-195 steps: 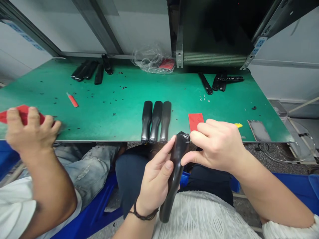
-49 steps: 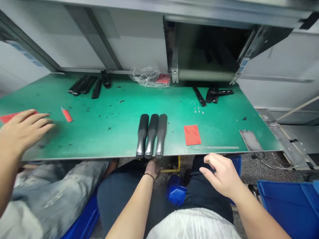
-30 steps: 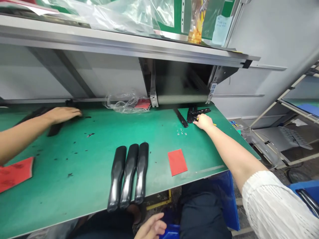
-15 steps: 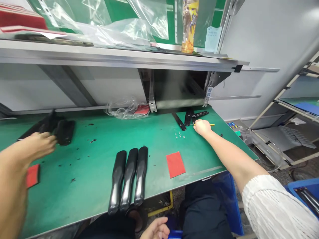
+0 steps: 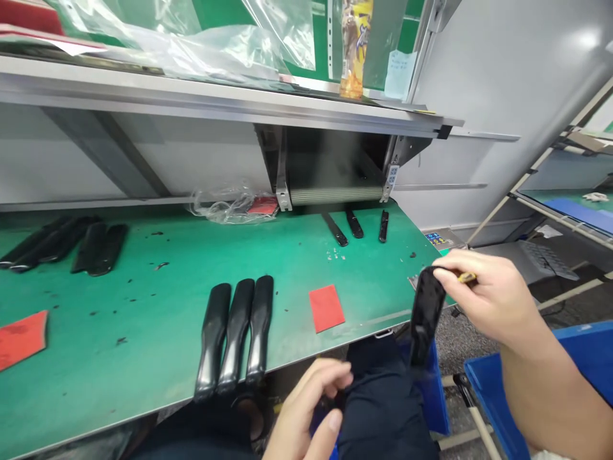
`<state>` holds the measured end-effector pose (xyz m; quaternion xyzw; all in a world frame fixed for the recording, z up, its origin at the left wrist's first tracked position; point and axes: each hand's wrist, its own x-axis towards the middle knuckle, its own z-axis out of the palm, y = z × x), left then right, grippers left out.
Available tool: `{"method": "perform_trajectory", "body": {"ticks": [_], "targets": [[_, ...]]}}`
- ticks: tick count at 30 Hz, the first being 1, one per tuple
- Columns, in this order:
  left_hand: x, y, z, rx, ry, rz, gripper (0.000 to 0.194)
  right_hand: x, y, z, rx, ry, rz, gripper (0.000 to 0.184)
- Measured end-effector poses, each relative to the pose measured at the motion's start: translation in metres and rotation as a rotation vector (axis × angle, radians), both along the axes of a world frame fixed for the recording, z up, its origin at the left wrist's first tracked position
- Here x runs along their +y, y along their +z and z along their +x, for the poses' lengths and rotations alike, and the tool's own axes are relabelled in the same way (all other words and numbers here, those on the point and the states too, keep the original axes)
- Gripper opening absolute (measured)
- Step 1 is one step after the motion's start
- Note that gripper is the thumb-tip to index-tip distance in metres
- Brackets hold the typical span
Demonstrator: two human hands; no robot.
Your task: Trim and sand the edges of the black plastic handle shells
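Observation:
My right hand [image 5: 483, 295] is closed on the top end of a long black plastic piece [image 5: 425, 314] and hangs it off the right front corner of the green bench [image 5: 158, 300]; a small yellow tip shows between its fingers. My left hand [image 5: 306, 409] is low over my lap, fingers loosely curled, holding nothing I can see. Three black handle shells [image 5: 237, 332] lie side by side at the bench's front edge. A red square pad [image 5: 326, 307] lies just right of them.
Three thin black strips [image 5: 354, 225] lie at the back under a metal housing [image 5: 335, 172]. More black shells [image 5: 67, 243] rest at the back left, a red pad [image 5: 22, 337] at the far left, a plastic bag [image 5: 230, 204] by the wall. Blue bins [image 5: 575, 358] stand at right.
My right hand has come back from the bench's far right with a black piece in it. My left hand has risen a little. The other person's arm has left the view.

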<state>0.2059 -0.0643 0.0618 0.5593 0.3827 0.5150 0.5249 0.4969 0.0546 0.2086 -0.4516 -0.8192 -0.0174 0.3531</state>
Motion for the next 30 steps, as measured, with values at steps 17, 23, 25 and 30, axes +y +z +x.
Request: {"method": "perform_trajectory", "body": {"ticks": [17,23,25,30], "targets": [[-0.017,-0.018,0.027,-0.683,0.346,-0.634,0.062,-0.087,-0.127,-0.129,0.173,0.456,-0.09,0.021],[-0.028,-0.016,0.026,-0.6,0.391,-0.674,0.07,-0.085,-0.128,-0.136,0.184,0.525,-0.081,0.022],[-0.031,-0.013,0.026,-0.593,0.397,-0.67,0.067,-0.085,-0.129,-0.136,0.217,0.565,-0.036,0.019],[-0.036,-0.003,0.026,-0.588,0.362,-0.59,0.061,-0.095,-0.14,-0.135,0.27,0.653,0.024,0.024]]}}
